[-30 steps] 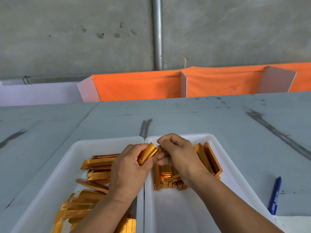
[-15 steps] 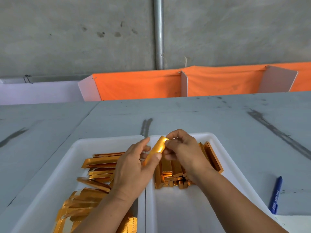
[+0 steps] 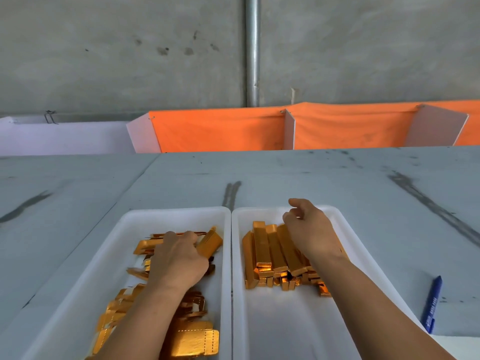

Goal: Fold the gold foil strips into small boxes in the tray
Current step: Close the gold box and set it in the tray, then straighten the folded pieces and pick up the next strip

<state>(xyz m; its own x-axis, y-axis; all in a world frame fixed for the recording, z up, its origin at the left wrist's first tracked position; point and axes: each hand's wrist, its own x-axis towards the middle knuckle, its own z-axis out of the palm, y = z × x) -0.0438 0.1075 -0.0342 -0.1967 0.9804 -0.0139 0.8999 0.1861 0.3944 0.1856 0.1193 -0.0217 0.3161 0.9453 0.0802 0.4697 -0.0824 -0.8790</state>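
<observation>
Two white trays sit side by side. The left tray (image 3: 179,211) holds a loose pile of flat gold foil strips (image 3: 122,307). In the right tray (image 3: 259,210) lie several folded gold boxes (image 3: 270,250), lined up lengthwise. My left hand (image 3: 179,258) is down in the left tray, its fingers curled round one gold foil strip (image 3: 211,242) that tilts up near the tray's inner wall. My right hand (image 3: 309,227) hovers over the far end of the folded boxes with its fingers loosely curled and holds nothing.
A blue pen (image 3: 431,305) lies on the grey table to the right of the trays, beside a white sheet corner. Orange cloth dividers (image 3: 220,131) stand along the table's far edge before a concrete wall with a metal pipe (image 3: 252,50).
Both hands held one gold box between the trays earlier. They have parted: my right hand moved over the box stack and is empty, my left hand dropped into the left tray onto a strip.
</observation>
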